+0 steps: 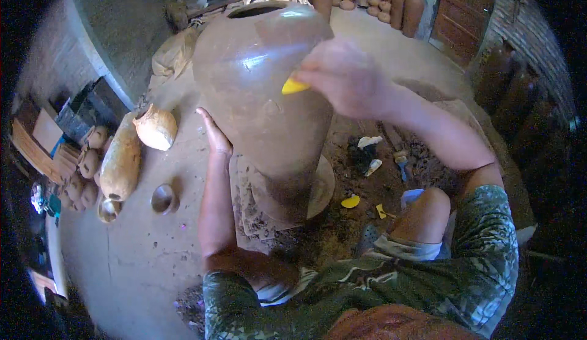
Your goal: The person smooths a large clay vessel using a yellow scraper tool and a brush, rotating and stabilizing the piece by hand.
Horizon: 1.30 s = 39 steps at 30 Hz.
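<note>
Right hand [342, 77] pinches the yellow scraper [294, 86] against the tall clay jar [263, 95]. Left hand [215, 135] lies open-palmed on the far side, bracing; best to keep the strokes light and opposite that palm.

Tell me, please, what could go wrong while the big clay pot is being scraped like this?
The right hand presses a yellow scraper on the pot wall; pushing hard might gouge or dent it. Only the left hand steadies the tall pot, so it could tip off its disc. Loose tools lie near the knee.
</note>
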Motion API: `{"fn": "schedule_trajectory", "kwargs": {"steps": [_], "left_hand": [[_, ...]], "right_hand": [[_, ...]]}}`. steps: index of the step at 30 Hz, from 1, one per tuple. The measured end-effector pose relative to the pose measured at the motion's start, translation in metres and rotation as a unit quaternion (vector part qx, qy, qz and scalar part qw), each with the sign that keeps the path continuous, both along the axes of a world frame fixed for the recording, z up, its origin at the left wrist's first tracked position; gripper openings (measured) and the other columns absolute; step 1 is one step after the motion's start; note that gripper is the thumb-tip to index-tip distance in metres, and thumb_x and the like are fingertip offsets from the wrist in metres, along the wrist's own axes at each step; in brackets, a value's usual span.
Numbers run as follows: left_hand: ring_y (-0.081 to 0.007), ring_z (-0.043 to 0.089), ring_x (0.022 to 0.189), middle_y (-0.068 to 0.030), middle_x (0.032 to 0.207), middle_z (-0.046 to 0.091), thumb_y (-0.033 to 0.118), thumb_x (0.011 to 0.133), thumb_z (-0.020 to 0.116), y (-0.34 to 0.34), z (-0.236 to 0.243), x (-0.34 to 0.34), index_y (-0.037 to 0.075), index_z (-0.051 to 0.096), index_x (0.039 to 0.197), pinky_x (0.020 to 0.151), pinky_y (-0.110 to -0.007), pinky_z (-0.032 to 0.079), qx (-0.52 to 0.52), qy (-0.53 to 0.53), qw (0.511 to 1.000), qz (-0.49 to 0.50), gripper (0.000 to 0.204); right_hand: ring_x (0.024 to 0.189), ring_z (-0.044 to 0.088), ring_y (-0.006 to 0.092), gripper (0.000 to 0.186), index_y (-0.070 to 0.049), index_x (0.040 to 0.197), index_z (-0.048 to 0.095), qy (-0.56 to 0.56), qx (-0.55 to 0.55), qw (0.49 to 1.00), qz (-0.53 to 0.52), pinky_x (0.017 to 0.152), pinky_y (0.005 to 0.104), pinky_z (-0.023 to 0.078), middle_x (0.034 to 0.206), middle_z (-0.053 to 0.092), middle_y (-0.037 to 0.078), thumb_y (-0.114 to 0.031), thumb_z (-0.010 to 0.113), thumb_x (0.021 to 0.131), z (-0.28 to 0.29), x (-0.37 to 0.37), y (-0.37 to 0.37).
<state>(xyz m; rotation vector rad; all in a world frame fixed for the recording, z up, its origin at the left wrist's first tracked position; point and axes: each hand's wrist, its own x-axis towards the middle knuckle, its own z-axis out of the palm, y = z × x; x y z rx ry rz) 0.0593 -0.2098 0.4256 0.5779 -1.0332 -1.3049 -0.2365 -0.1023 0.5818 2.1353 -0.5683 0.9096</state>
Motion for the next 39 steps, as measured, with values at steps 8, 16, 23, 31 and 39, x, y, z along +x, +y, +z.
{"fn": "schedule_trajectory", "kwargs": {"steps": [8, 16, 23, 31, 39], "left_hand": [[-0.0299, 0.033, 0.141, -0.0120, 0.156, 0.031, 0.077, 0.092, 0.023, 0.007, -0.001, -0.018, 0.009, 0.023, 0.154, 0.116, -0.045, 0.028, -0.022, 0.015, 0.998, 0.049, 0.093], [-0.0310, 0.030, 0.142, -0.0105, 0.159, 0.027, 0.080, 0.090, 0.021, 0.011, 0.006, -0.011, 0.011, 0.019, 0.156, 0.116, -0.046, 0.028, -0.018, -0.006, 0.998, 0.057, 0.095], [-0.0326, 0.029, 0.143, -0.0115, 0.158, 0.027, 0.082, 0.089, 0.017, 0.011, 0.001, -0.024, 0.013, 0.020, 0.156, 0.118, -0.048, 0.025, -0.050, 0.004, 0.998, 0.042, 0.096], [-0.0325, 0.031, 0.142, -0.0144, 0.156, 0.030, 0.080, 0.091, 0.020, 0.015, 0.003, -0.017, 0.008, 0.020, 0.155, 0.116, -0.047, 0.028, -0.050, -0.008, 0.995, 0.082, 0.096], [-0.0330, 0.027, 0.144, -0.0123, 0.159, 0.024, 0.079, 0.091, 0.024, -0.002, 0.002, -0.020, 0.012, 0.018, 0.156, 0.117, -0.048, 0.025, -0.042, 0.022, 0.998, 0.046, 0.094]], "right_hand": [[0.100, 0.062, 0.0318, 0.022, 0.000, 0.110, 0.065, -0.360, 0.225, 0.905, -0.023, 0.088, 0.0381, 0.049, 0.101, 0.065, 0.014, -0.008, 0.058, 0.091, 0.020, -0.043, -0.066], [0.096, 0.061, 0.0321, 0.027, -0.003, 0.110, 0.066, -0.282, -0.004, 0.959, 0.006, 0.087, 0.0398, 0.049, 0.103, 0.064, 0.011, -0.003, 0.061, 0.083, -0.049, 0.029, -0.004], [0.093, 0.062, 0.0292, 0.024, -0.006, 0.098, 0.071, -0.144, 0.110, 0.983, 0.032, 0.082, 0.0393, 0.050, 0.099, 0.066, 0.010, 0.001, 0.068, 0.075, -0.110, 0.015, 0.038], [0.088, 0.067, 0.0180, 0.007, -0.004, 0.092, 0.074, -0.478, 0.592, 0.599, 0.250, 0.078, 0.0348, 0.054, 0.093, 0.069, 0.009, -0.006, 0.070, 0.086, -0.092, -0.096, 0.037], [0.086, 0.069, 0.0181, 0.031, 0.000, 0.117, 0.064, -0.575, 0.505, 0.628, -0.143, 0.077, 0.0340, 0.055, 0.099, 0.070, 0.007, -0.022, 0.061, 0.097, -0.184, -0.126, -0.058]]}}
